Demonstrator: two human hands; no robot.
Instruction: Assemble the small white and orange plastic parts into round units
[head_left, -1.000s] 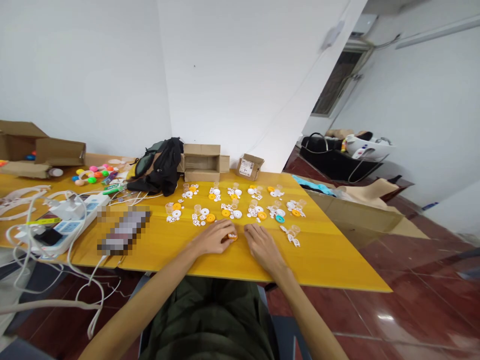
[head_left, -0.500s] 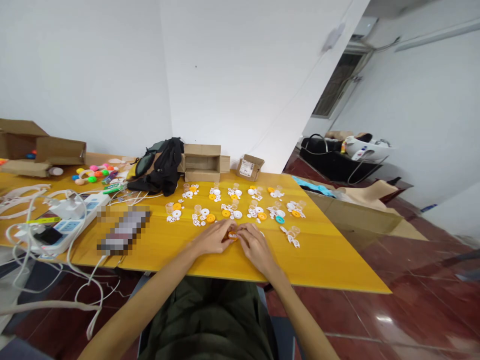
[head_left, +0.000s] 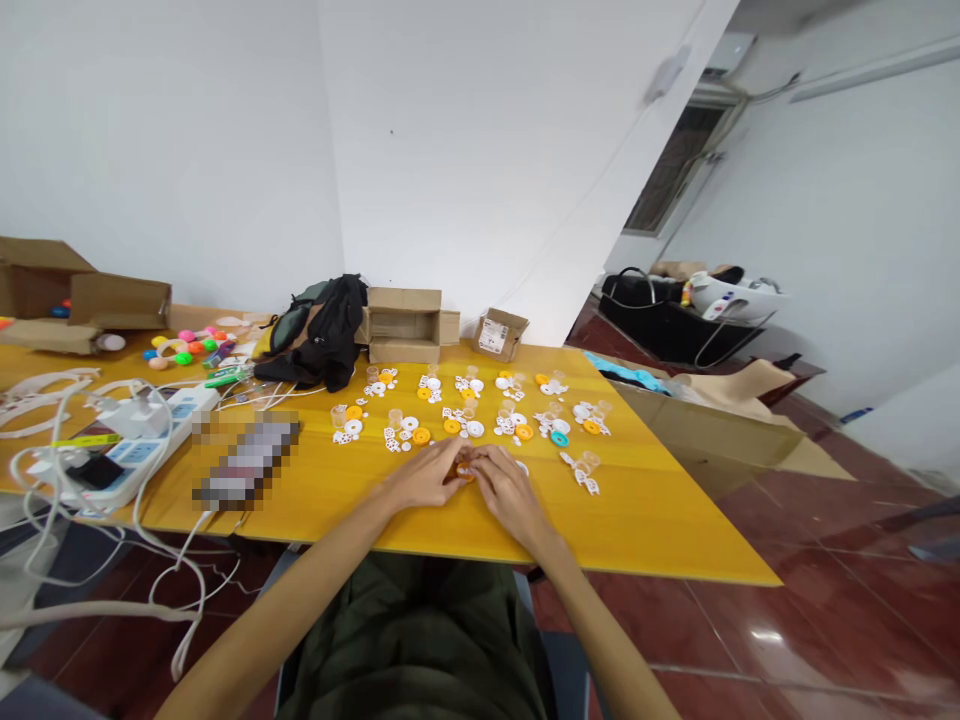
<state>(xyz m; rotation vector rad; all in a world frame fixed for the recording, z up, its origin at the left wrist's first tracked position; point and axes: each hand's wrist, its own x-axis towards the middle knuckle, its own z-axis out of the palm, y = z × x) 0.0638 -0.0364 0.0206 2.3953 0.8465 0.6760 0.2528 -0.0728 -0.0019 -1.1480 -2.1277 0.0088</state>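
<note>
Close to the table's front edge, my left hand (head_left: 429,475) and my right hand (head_left: 506,485) meet, fingers closed around a small orange round plastic part (head_left: 465,471). The fingertips cover much of it, so its exact kind is hidden. Beyond the hands lie several small sets of plastic parts in rows: clear cups (head_left: 395,417), orange discs (head_left: 421,436), white discs (head_left: 475,429) and small white cut-out pieces (head_left: 393,435). One teal disc (head_left: 559,439) is among them. A set with a clear cup (head_left: 590,461) and white pieces sits right of my right hand.
On the yellow table (head_left: 637,530), a power strip (head_left: 142,450) with tangled white cables and a pixelated phone-like object (head_left: 251,460) lie left. A black bag (head_left: 322,335), an open carton (head_left: 405,325) and a small box (head_left: 499,335) stand behind. Another carton (head_left: 120,300) is far left.
Both hands stay in the same place with the orange part between them. It seems slightly turned, with less of it showing. The sets on the table have not moved.
</note>
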